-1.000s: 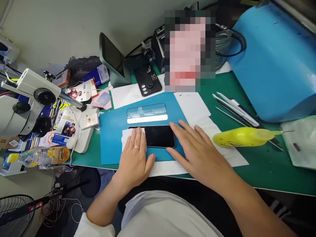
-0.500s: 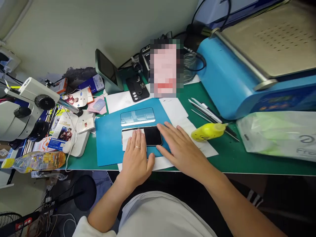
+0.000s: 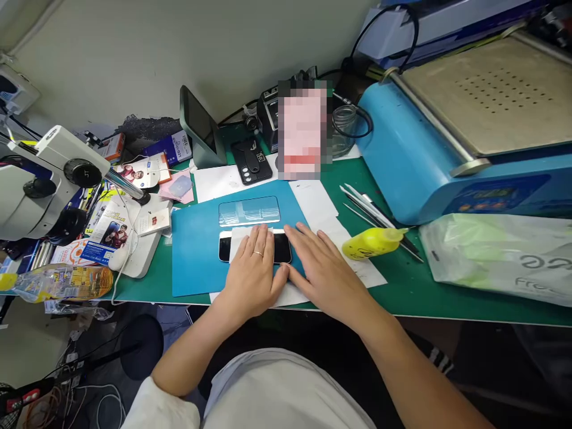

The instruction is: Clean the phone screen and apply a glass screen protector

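Flat left hand [image 3: 252, 275] has slid the white rectangular cloth [image 3: 236, 239] rightward — apparently wiping the black rectangular phone [image 3: 280, 248]. Right hand [image 3: 319, 265], thumb spread, flanks it.

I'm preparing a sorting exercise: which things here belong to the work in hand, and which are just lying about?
Likely in use:
phone
white sheet under the left hand
blue mat beneath the phone

Apparently lying about:
drink bottle
black phone case
plastic bag

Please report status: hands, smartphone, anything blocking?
Left hand flat on white sheet over smartphone. Right hand at smartphone's right end. Sheet and left hand hide smartphone's middle.
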Demonstrator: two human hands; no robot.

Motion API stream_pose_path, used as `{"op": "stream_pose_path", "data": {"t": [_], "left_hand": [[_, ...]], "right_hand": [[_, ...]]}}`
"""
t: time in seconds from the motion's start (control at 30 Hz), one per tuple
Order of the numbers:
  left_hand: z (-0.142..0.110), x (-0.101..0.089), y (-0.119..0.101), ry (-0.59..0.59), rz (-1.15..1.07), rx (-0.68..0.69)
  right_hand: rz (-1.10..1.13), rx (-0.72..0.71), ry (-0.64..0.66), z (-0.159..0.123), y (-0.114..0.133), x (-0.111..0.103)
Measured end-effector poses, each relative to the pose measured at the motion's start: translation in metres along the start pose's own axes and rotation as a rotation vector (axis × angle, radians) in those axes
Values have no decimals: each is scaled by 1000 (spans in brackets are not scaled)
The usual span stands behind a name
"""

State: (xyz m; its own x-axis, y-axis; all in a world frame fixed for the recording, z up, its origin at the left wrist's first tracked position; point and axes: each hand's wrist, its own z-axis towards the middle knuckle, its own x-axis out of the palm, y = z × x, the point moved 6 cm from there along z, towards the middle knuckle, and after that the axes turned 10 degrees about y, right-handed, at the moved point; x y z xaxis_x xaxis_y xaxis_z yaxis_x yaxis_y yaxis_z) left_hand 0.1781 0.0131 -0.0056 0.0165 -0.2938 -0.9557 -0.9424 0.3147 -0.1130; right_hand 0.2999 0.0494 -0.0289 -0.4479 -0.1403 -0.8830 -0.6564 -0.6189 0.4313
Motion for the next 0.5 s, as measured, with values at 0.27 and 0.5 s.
{"op": "stream_pose_path", "data": {"t": [0.27,0.5], "left_hand": [[5,-4,-9,15,-50,52],[8,-7,-13,15,-136,88]], "right_hand": [[65,8,18,-1,-4,2],[87,17,27,-1,-7,6]]}}
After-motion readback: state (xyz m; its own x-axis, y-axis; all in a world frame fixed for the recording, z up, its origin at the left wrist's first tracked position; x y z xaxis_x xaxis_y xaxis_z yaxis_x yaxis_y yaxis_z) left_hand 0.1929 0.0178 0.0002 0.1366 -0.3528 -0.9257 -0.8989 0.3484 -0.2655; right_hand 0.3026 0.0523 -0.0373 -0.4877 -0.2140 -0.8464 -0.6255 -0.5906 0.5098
